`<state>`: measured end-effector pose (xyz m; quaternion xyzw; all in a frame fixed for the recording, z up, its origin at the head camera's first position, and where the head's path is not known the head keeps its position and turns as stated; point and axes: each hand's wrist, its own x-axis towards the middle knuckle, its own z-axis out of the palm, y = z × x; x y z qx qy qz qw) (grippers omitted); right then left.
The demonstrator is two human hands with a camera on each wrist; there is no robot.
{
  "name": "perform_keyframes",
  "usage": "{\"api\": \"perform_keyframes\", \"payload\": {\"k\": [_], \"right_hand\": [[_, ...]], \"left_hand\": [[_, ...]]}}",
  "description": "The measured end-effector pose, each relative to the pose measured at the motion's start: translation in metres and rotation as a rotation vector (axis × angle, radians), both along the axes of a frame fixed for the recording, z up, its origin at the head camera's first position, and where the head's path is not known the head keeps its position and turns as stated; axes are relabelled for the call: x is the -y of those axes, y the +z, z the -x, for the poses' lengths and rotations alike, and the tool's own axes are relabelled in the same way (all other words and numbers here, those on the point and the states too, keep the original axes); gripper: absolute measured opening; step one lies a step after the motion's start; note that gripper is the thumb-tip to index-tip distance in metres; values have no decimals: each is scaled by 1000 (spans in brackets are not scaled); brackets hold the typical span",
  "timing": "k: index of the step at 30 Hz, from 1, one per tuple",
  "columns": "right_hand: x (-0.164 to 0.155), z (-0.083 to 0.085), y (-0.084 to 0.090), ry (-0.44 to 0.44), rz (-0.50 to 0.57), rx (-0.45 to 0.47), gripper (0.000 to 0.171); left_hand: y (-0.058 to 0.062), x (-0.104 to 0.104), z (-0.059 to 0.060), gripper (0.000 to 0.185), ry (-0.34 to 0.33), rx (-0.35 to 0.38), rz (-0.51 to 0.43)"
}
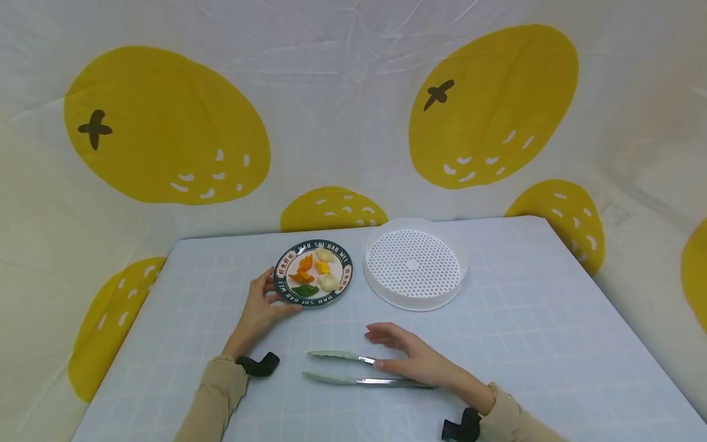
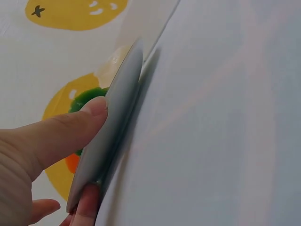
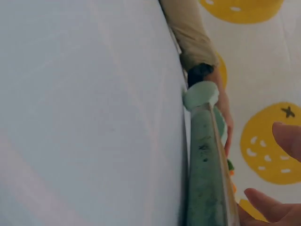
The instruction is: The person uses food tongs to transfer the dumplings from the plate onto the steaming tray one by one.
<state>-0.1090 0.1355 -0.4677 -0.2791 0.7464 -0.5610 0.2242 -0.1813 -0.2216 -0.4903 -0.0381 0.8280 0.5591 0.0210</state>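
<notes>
Just left of the middle of the head view, the left hand (image 1: 261,309) holds the near-left rim of the plate (image 1: 284,287), a dark-rimmed dish with lettering that carries orange, yellow, pale and green dumplings (image 1: 315,274). The left wrist view shows the grip closely: the thumb (image 2: 66,132) lies over the plate's edge (image 2: 115,122) and a fingertip sits under it, so the rim is pinched between them. To the right of the plate, near but apart from it, a white perforated steamer tray (image 1: 414,264) sits on the counter (image 1: 552,319). In the lower middle of the frame the tongs (image 1: 337,367) lie flat on the counter, their pale green tips pointing left and their arms spread. The right hand (image 1: 417,359) rests on top of the tongs' metal arms with its fingers stretched out and relaxed, not closed around them.
</notes>
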Motion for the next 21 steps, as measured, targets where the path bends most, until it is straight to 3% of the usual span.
{"api": "perform_keyframes", "payload": {"k": [4, 11, 21], "right_hand": [[-2, -1, -10, 2, -1, -69, 62], [0, -3, -17, 26, -63, -287, 72], [5, -4, -20, 35, -91, -362, 50]], "left_hand": [[-4, -1, -2, 115, -21, -23, -11], [-5, -1, -3, 112, -26, -54, -10], [-4, 2, -1, 113, -34, -27, -15]]}}
